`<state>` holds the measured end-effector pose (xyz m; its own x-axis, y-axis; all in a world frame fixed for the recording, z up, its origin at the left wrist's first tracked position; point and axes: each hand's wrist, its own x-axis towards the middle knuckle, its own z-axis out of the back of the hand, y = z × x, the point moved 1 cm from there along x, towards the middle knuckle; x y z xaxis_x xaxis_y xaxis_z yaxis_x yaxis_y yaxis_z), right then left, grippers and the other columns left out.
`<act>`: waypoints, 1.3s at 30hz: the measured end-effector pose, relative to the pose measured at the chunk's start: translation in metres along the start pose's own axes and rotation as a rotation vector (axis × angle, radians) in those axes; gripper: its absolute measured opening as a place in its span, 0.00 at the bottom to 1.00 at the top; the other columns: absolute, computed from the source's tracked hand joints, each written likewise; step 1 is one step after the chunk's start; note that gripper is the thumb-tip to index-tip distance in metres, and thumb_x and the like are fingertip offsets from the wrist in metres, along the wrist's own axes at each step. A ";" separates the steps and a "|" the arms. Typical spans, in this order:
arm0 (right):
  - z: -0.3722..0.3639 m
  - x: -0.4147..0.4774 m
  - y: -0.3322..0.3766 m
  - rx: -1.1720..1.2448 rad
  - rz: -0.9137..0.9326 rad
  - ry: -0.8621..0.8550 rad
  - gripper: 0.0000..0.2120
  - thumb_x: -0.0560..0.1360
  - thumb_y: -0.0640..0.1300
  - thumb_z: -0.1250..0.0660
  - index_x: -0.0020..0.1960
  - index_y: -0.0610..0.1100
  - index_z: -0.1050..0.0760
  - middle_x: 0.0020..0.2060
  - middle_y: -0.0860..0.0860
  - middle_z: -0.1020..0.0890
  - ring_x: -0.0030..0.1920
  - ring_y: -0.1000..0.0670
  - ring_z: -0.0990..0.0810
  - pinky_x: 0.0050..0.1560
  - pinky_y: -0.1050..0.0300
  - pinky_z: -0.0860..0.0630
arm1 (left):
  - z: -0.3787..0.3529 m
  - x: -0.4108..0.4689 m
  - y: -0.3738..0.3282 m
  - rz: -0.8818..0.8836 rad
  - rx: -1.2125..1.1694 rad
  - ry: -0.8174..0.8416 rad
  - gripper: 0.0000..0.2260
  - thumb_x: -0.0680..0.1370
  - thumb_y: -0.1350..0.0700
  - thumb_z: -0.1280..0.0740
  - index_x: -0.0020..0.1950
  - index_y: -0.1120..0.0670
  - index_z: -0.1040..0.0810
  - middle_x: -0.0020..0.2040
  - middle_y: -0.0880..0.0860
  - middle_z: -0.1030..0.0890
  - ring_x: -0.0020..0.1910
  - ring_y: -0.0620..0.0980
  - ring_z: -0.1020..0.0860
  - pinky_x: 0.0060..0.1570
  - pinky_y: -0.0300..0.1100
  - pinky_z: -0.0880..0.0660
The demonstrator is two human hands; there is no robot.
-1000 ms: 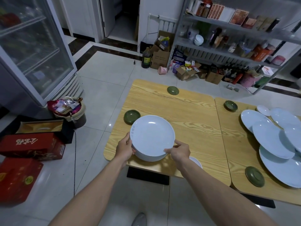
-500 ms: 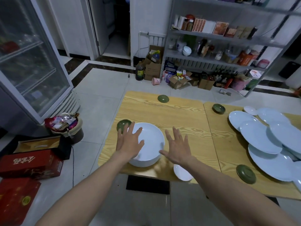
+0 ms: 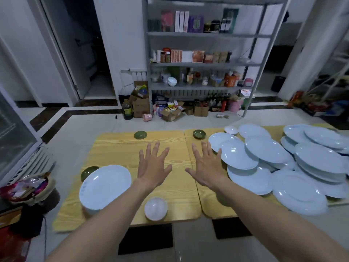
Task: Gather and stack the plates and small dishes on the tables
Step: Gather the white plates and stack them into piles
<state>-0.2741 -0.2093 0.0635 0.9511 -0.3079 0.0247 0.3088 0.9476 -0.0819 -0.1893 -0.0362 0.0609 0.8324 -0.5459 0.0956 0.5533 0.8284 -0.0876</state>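
A stack of pale blue plates [image 3: 104, 186] rests on the left wooden table [image 3: 120, 148] near its front left corner. My left hand [image 3: 154, 167] hovers open to its right, holding nothing. My right hand [image 3: 205, 165] is spread open above the right table [image 3: 209, 207], just left of a loose heap of several pale blue plates [image 3: 273, 167]. A small white dish [image 3: 156, 208] sits at the front edge. Small green dishes lie beside the stack [image 3: 88, 172] and at the far edges [image 3: 140, 134] [image 3: 199, 134]. A small white bowl [image 3: 231, 129] sits by the heap.
A metal shelf rack [image 3: 200, 63] with boxes and bottles stands beyond the tables, cartons on the floor under it. A glass-door fridge [image 3: 11, 137] and a full waste bin [image 3: 28, 188] are at the left. Black mats [image 3: 145, 239] lie on the tiled floor below the tables.
Both hands let go of the plate stack, which now rests on the left table, and moved right toward the heap. The view swung up and to the right.
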 end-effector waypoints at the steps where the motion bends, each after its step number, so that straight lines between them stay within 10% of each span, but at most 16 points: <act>1: 0.000 -0.004 -0.019 0.012 -0.015 -0.003 0.43 0.79 0.68 0.48 0.80 0.49 0.66 0.80 0.41 0.60 0.79 0.39 0.62 0.74 0.29 0.56 | 0.000 0.004 -0.021 -0.008 -0.008 -0.002 0.29 0.80 0.38 0.42 0.79 0.43 0.46 0.81 0.52 0.52 0.79 0.57 0.55 0.75 0.59 0.52; 23: -0.055 0.039 -0.283 0.232 -0.305 0.035 0.42 0.79 0.66 0.46 0.80 0.51 0.67 0.80 0.45 0.63 0.80 0.43 0.63 0.76 0.37 0.59 | -0.071 0.154 -0.268 -0.199 -0.262 0.041 0.29 0.80 0.43 0.39 0.79 0.46 0.44 0.80 0.56 0.47 0.78 0.56 0.47 0.74 0.51 0.47; 32: -0.103 0.053 -0.384 0.836 -0.748 -0.060 0.24 0.80 0.52 0.36 0.73 0.47 0.35 0.69 0.42 0.35 0.68 0.42 0.32 0.62 0.48 0.27 | -0.111 0.196 -0.319 -0.177 -0.303 0.098 0.29 0.80 0.44 0.38 0.79 0.45 0.44 0.79 0.59 0.43 0.78 0.56 0.46 0.73 0.50 0.44; 39: -0.155 0.067 -0.436 1.201 -0.953 0.007 0.20 0.79 0.49 0.34 0.70 0.48 0.31 0.65 0.42 0.33 0.52 0.46 0.30 0.53 0.56 0.31 | -0.148 0.202 -0.339 -0.043 -0.343 0.155 0.29 0.80 0.45 0.37 0.79 0.44 0.42 0.78 0.58 0.42 0.77 0.57 0.43 0.72 0.49 0.41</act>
<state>-0.3456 -0.6562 -0.0538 0.4053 -0.8194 -0.4053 0.6074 -0.0900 0.7893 -0.2037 -0.4460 -0.0363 0.7882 -0.6139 -0.0427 0.5447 0.7283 -0.4158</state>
